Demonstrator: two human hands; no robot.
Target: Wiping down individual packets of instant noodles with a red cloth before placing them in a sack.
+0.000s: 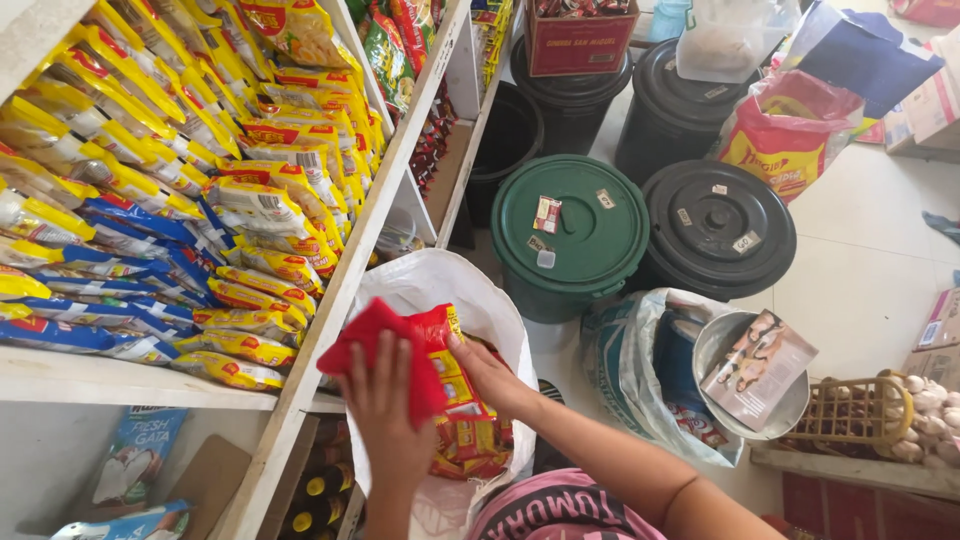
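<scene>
— Two hands over a white plastic sack (420,285)? Holding what?

— Left hand (385,405) flat on a bright red cloth (375,345), fingers (372,362) spread and pressed down on it, not curled round. Right hand (490,375) closed on a strip of red and yellow sachets (455,385), fingers (462,350) pinching the upper end.

— Where exactly is the strip?

— Hanging from the right fingers down into the mouth of the sack, more of the same red and yellow sachets heaped below. Cloth touching the strip's top, just left of the right fingers.

— And around the fingers?

— Left of them, a white wooden shelf (330,300) packed with yellow, blue and red packets (190,215). Beyond them, a round green plastic bin lid (580,215) with small stickers, and beside it a round black bin lid (715,225). Right of them, a striped woven sack (630,360) holding a grey metal bowl (720,345) with a printed card on top. Farther right, a yellow plastic basket (850,410) next to garlic bulbs (925,415).

— Below the fingers?

— Pink shirt edge near the bottom; dark bottles with yellow caps (315,500) under the shelf, left of the forearm.
</scene>
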